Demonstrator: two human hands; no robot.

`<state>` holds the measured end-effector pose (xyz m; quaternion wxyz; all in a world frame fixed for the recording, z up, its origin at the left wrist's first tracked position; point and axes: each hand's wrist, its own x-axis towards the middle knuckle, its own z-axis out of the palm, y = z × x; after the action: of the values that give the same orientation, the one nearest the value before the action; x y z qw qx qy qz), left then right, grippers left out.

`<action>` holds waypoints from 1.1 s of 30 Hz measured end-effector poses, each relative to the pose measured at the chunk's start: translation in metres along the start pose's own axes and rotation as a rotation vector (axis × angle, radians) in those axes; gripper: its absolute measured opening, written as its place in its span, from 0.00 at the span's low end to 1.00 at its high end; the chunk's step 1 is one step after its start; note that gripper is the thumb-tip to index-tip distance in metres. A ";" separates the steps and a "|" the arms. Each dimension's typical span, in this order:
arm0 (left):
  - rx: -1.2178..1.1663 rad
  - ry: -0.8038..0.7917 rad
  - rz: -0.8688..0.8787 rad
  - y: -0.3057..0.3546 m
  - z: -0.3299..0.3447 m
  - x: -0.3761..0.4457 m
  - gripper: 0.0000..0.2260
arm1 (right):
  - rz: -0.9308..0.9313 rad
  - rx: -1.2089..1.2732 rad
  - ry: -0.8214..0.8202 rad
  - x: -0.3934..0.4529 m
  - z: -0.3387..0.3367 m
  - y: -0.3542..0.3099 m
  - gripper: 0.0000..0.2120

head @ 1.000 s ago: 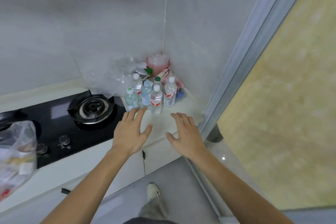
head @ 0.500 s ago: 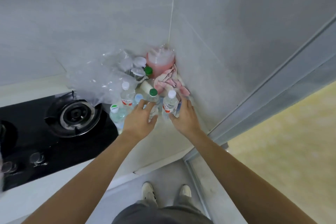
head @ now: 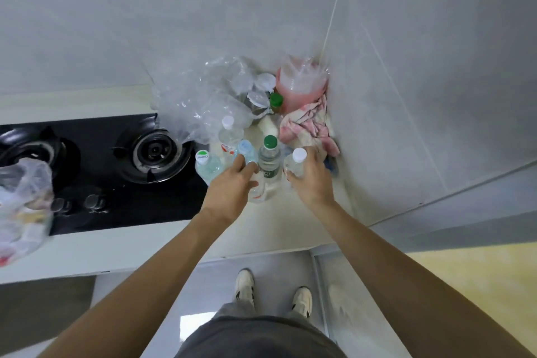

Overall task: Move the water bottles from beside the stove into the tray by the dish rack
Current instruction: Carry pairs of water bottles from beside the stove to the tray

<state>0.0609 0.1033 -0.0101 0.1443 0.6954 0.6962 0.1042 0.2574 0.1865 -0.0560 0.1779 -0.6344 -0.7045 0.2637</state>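
**Both arms stretched to the counter corner**

Both bare forearms are extended forward and converge toward the cluster of water bottles (head: 255, 160), which serves as the landmark. The left hand (head: 232, 186) is held palm down at the near left of that cluster, its fingers curled around a bottle there. The right hand (head: 312, 180) is placed at the cluster's right side, its fingers wrapped round the white-capped bottle (head: 296, 164). The wrists are kept nearly straight.

Black stove (head: 96, 171); pink cloth (head: 308, 129)
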 end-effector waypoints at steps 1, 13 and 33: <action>-0.005 0.014 -0.017 -0.005 -0.001 -0.005 0.11 | -0.032 -0.002 -0.018 -0.004 -0.001 0.002 0.27; -0.074 0.076 -0.091 -0.036 -0.002 -0.054 0.11 | -0.401 0.067 -0.219 -0.062 0.022 0.003 0.25; -0.749 -0.044 -0.339 -0.079 0.069 -0.041 0.31 | -0.032 0.306 -0.160 -0.073 0.065 0.015 0.33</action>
<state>0.0102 0.0578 -0.0996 0.4172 0.4724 0.7116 0.3104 0.2410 0.1054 -0.1109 0.2200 -0.5657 -0.6781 0.4144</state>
